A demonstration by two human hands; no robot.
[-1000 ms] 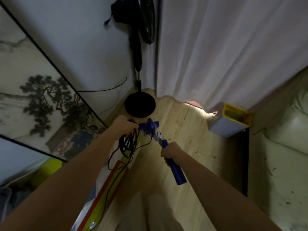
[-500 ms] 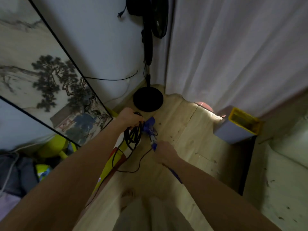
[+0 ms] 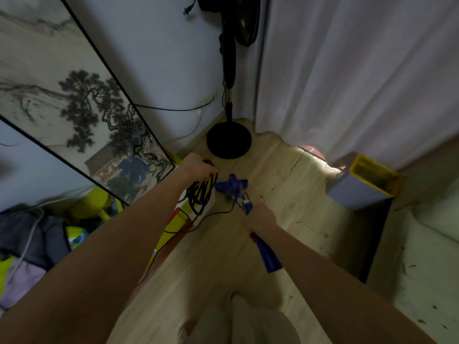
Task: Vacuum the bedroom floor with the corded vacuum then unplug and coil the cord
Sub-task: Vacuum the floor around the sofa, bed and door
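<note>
Head view shows the blue plastic corded vacuum slanting over the pale wooden floor, its winged blue nozzle end low near the corner and its long handle rising back toward the person. The right hand grips the handle midway, fingers curled round it, and compared with half a second ago the handle's blue tail shows clearly again below the wrist, so the vacuum appears to have been lifted or tipped back a little. The left hand holds a bundle of black cord loops, fingers wrapped over the top of the hank; the loops hang just beside the nozzle, and a single slack strand runs from them across to the vacuum's body. That strand looks shorter and less sagging than a moment back, which I judge to mean another turn has been gathered in. The floor pass seems finished and the plug already out, with coiling nearly done; what remains is probably the last short run of cord. Further out, a black pedestal fan stands in the corner by white curtains, a framed ink landscape painting leans on the wall to the left, and a grey box with a yellow opening lies to the right.
</note>
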